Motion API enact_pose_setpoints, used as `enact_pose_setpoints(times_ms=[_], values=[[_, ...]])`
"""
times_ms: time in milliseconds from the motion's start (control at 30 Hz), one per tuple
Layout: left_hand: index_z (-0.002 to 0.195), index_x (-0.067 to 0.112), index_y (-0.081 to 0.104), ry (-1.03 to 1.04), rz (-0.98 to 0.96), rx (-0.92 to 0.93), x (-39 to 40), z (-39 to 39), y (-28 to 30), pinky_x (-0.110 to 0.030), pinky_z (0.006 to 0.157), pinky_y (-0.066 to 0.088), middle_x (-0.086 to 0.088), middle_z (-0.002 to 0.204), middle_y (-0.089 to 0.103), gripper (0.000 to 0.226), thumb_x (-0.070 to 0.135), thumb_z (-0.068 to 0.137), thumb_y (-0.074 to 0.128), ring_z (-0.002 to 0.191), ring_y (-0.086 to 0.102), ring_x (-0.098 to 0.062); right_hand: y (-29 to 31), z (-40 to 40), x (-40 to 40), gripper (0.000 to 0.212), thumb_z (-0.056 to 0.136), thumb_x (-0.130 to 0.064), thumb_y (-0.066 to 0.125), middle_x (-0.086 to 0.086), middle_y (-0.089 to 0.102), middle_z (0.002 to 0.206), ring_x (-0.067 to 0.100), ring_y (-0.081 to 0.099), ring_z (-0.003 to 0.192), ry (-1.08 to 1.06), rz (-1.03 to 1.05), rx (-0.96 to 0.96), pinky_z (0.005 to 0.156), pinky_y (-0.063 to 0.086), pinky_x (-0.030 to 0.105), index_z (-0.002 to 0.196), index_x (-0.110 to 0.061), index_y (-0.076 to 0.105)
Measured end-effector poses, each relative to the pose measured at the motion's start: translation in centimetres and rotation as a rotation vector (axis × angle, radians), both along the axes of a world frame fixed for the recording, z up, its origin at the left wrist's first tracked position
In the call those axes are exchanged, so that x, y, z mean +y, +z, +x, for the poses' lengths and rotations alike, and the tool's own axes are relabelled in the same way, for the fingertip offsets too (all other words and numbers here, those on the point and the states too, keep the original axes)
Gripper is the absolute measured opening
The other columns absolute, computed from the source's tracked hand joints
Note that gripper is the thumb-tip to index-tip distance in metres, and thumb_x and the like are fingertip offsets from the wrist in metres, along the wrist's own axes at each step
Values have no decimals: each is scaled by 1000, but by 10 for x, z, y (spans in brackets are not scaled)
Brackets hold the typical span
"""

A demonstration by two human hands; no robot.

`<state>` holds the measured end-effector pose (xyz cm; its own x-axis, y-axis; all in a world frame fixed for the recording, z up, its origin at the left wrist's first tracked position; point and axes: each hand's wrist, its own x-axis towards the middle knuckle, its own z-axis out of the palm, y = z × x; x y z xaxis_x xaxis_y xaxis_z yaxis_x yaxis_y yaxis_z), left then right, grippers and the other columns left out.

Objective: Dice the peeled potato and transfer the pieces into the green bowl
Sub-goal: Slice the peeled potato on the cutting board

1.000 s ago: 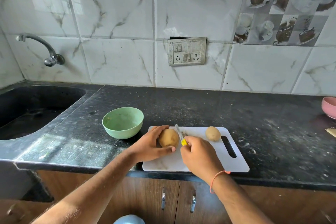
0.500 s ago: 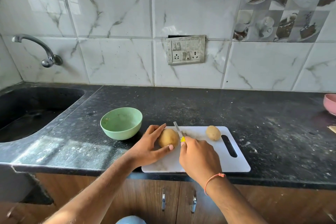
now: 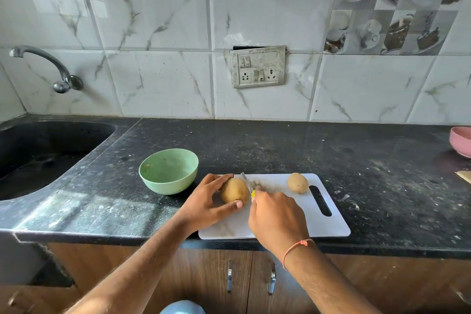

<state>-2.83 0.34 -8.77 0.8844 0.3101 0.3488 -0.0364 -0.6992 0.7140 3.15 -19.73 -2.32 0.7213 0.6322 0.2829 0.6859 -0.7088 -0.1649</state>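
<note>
Little has changed: left hand (image 3: pixel 204 201) still cups the potato (image 3: pixel 234 190) on the cutting board (image 3: pixel 331 227), right of the green bowl (image 3: pixel 168 171); right hand (image 3: pixel 276 216) keeps its grip on the knife (image 3: pixel 246 182), first cut pending.

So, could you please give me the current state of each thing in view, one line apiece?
Potato: whole, uncut, on the board.
Left hand: holds that potato.
Right hand: grips the knife.
Knife: blade at the potato's right side.
Second potato: whole, lying free on the board.
Green bowl: upright, no potato pieces inside.
Cutting board: flat on the counter.
Tap: no water running.
</note>
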Motion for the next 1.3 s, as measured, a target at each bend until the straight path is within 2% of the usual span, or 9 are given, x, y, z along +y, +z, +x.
enact_pose_setpoints(times_ms=[167, 333, 400, 467, 600, 833, 900, 1067, 1300], values=[[152, 22, 54, -12, -14, 1, 0, 1, 0, -4, 100, 38, 7, 134, 52, 82, 58, 82, 81, 125, 51, 9, 0, -5, 2, 35, 103, -18, 38, 11, 73, 106, 34, 69, 100, 26, -32, -9, 63, 35, 34, 133, -15, 56], [153, 20, 53, -20, -33, 15, 3, 3, -1, -3, 99, 37, 7, 133, 51, 81, 50, 84, 84, 122, 53, 9, 8, -6, 13, 32, 102, -18, 41, 13, 72, 109, 34, 69, 104, 39, -63, 16, 67, 45, 34, 127, -12, 60], [153, 20, 53, -22, -37, 11, 3, 3, -1, -5, 99, 39, 7, 133, 51, 81, 51, 84, 84, 120, 56, 5, 10, -6, 16, 31, 102, -20, 44, 14, 72, 111, 34, 69, 105, 43, -75, 30, 72, 52, 36, 126, -11, 62], [153, 20, 54, -17, -33, 8, 3, 3, -1, -5, 98, 40, 8, 132, 52, 83, 55, 83, 84, 119, 57, 3, 10, -6, 17, 34, 103, -19, 44, 14, 72, 112, 33, 69, 106, 48, -86, 16, 74, 54, 37, 132, -11, 59], [153, 22, 53, 0, -30, 0, 4, 2, -3, -7, 99, 42, 13, 133, 52, 89, 64, 81, 82, 121, 57, 3, 3, -9, 8, 43, 101, -12, 40, 13, 73, 110, 33, 70, 103, 51, -115, -10, 67, 48, 35, 142, -13, 52], [153, 22, 54, -12, -50, 7, 3, 3, -1, -5, 99, 40, 10, 133, 52, 83, 54, 83, 85, 120, 57, 4, 13, 1, 16, 25, 100, -16, 48, 14, 71, 110, 35, 68, 104, 65, -132, 58, 71, 45, 34, 116, -12, 67], [153, 22, 54, -10, -45, 5, 3, 3, -1, -6, 99, 41, 9, 133, 52, 83, 55, 82, 85, 120, 58, 4, 14, 2, 19, 24, 101, -19, 50, 14, 71, 111, 35, 66, 106, 73, -123, 71, 71, 42, 34, 115, -11, 67], [152, 23, 55, -7, -56, -7, 3, 3, -3, -11, 101, 46, 11, 134, 53, 84, 57, 81, 85, 121, 59, 2, 2, -5, 2, 27, 99, -11, 43, 12, 71, 103, 34, 69, 98, 70, -116, 61, 66, 43, 34, 117, -16, 62], [152, 25, 55, -15, -69, 2, 4, 4, -2, -7, 100, 42, 10, 134, 53, 85, 58, 80, 85, 120, 60, 3, 7, 7, 15, 21, 99, -14, 49, 13, 72, 104, 34, 68, 99, 78, -86, 98, 67, 41, 33, 108, -15, 68]])
